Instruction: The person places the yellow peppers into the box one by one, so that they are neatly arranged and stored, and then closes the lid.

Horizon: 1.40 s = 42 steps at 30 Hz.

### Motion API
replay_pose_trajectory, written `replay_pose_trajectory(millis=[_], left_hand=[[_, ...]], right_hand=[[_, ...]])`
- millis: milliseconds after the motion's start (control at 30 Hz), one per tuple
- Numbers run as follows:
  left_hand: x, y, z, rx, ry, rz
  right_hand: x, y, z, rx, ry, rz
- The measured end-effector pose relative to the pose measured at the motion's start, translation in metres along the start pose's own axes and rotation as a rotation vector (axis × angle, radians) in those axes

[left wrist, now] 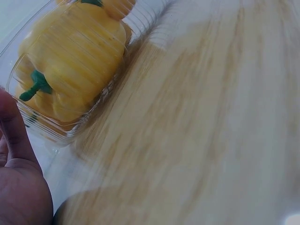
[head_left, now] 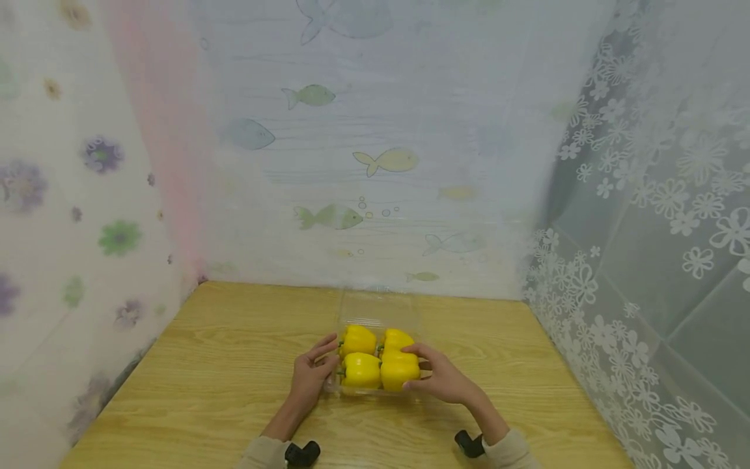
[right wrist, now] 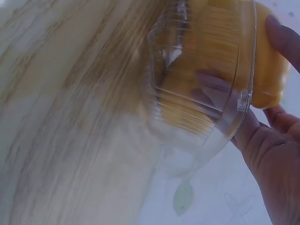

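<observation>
Pinching the front right pepper (head_left: 400,371) between thumb and fingers, the right hand (head_left: 441,374) worked at the near right corner of a clear box (head_left: 375,392). In the right wrist view that pepper poked up past the rim, with some fingers showing through the clear wall; whether those were inside or outside it, I couldn't tell. The left hand (head_left: 313,370) sat at the box's left side, fingers fairly straight and a bit spread, thumb near the wall, no pepper in it; couldn't tell how firmly it touched the plastic. Four yellow peppers in all, two by two: the front left pepper (head_left: 362,370) lay just beside the pinched one, the back left pepper (head_left: 358,339) and back right pepper (head_left: 397,339) behind them. Green stems on the left pair pointed left. The lid (head_left: 377,307) was folded back on the far side, see-through and faint. Box rested on a wood-grain table (head_left: 234,365), near the middle from side to side. Both wrists wore black mounts (head_left: 303,454) by pale sleeves (head_left: 515,449). Fish-print cloth (head_left: 381,228) hung behind, flower-print cloth (head_left: 64,215) on the left, white-flowered sheer (head_left: 609,365) over tiles on the right.
</observation>
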State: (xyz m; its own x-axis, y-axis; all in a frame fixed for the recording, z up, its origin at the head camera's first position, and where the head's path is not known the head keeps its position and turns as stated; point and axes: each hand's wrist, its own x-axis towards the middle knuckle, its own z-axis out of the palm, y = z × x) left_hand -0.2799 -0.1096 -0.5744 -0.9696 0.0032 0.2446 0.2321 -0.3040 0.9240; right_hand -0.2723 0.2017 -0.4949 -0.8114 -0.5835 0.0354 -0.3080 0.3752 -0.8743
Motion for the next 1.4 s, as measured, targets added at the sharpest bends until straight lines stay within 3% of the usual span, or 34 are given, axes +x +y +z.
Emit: replay_pose_trajectory(millis=[500, 833, 1167, 1400], left_hand=[[0.001, 0.000, 0.000, -0.003, 0.012, -0.004], [0.001, -0.002, -0.001, 0.009, 0.013, 0.001], [0.001, -0.002, 0.000, -0.002, 0.009, 0.007], [0.000, -0.001, 0.001, -0.003, 0.017, 0.004]], right_hand=[[0.007, -0.001, -0.009, -0.097, -0.043, -0.002], [0.005, -0.010, -0.011, 0.076, -0.107, 0.092], [0.003, -0.017, -0.015, 0.112, -0.128, 0.131], [0.002, -0.022, -0.015, 0.045, -0.130, 0.141]])
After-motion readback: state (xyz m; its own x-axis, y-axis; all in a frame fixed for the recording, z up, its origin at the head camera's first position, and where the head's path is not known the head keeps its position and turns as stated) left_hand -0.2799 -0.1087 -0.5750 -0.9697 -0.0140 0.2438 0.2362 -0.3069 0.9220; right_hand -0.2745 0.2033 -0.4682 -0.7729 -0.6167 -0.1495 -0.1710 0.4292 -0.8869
